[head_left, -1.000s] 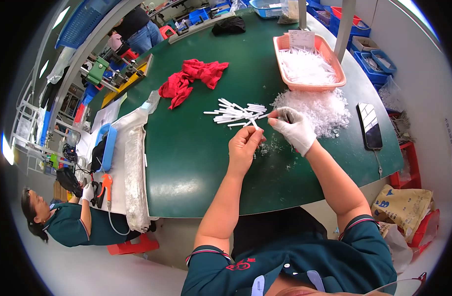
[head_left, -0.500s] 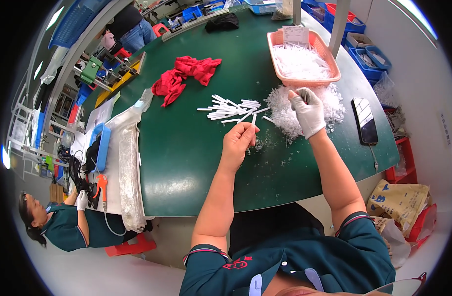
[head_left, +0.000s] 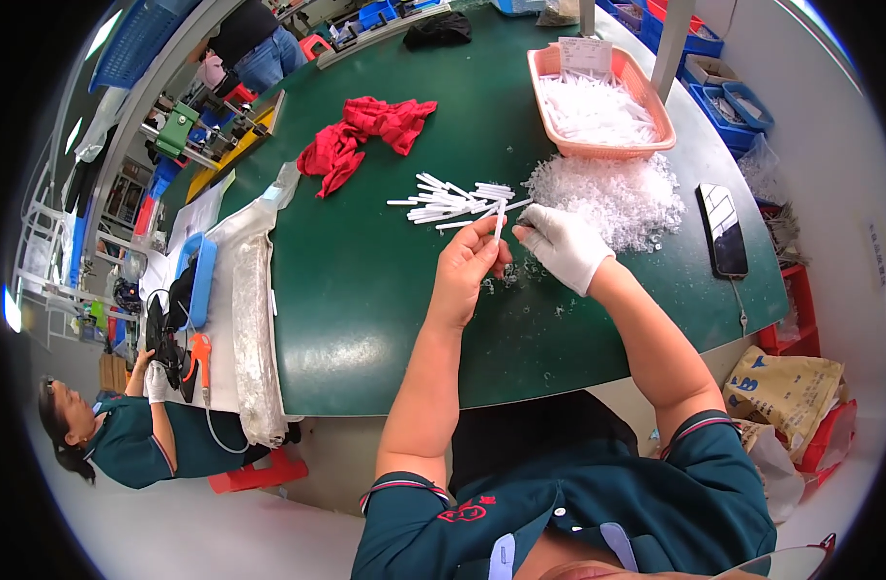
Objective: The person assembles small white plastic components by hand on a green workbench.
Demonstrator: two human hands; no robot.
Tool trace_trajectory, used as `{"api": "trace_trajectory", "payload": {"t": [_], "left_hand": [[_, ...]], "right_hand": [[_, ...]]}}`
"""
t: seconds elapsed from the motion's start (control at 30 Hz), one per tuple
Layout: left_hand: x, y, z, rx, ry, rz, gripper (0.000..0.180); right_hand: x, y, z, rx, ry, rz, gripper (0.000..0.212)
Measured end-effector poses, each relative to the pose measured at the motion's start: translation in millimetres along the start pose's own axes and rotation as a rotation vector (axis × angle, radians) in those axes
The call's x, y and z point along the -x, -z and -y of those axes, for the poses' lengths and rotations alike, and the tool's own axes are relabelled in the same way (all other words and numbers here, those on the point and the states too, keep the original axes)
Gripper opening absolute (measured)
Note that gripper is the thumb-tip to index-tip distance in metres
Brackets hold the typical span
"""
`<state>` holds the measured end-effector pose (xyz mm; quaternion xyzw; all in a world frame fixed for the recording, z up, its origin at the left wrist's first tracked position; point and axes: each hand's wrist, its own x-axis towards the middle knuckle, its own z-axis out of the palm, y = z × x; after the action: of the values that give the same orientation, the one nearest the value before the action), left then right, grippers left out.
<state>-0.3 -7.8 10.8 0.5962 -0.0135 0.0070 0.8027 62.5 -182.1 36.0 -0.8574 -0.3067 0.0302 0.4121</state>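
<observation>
Between the bare thumb and fingers of my left hand (head_left: 470,266) a short white plastic tube (head_left: 500,220) stands nearly upright. My right hand (head_left: 564,246), in a white glove, is just to its right, its fingers bent together towards the tube. What those fingers hold, if anything, is too small to make out. Beyond my left hand lies a loose pile of similar white tubes (head_left: 438,205). A heap of small clear plastic scraps (head_left: 622,198) spreads behind my right hand, with a few bits scattered below the hands.
A salmon-pink basket (head_left: 667,135) full of white pieces stands behind the heap. A phone (head_left: 721,232) lies to the right on the green table (head_left: 365,319). Red cloth (head_left: 365,140) lies at the far left. On the left, a co-worker (head_left: 124,425) handles dark parts near an orange air gun (head_left: 200,360).
My right hand has come down and left from over the scrap heap to beside the tube. My left hand still holds the tube, raised slightly. The view has shifted a little.
</observation>
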Motion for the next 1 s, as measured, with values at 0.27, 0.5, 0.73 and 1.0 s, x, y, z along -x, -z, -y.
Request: {"api": "trace_trajectory", "payload": {"t": [0.27,0.5,0.73,1.0], "left_hand": [[1,-8,4,-0.174,-0.045,0.000,0.030],[1,0,8,-0.249,-0.135,0.050,0.031],[3,-2,11,-0.864,-0.561,-0.221,0.026],[-4,1,8,-0.255,-0.248,-0.145,0.027]], "right_hand": [[3,1,7,0.194,0.084,-0.020,0.025],[2,-3,5,0.190,0.075,0.025,0.025],[5,5,0,-0.673,-0.135,0.070,0.036],[-7,12,-18,-0.160,-0.127,-0.161,0.031]]}}
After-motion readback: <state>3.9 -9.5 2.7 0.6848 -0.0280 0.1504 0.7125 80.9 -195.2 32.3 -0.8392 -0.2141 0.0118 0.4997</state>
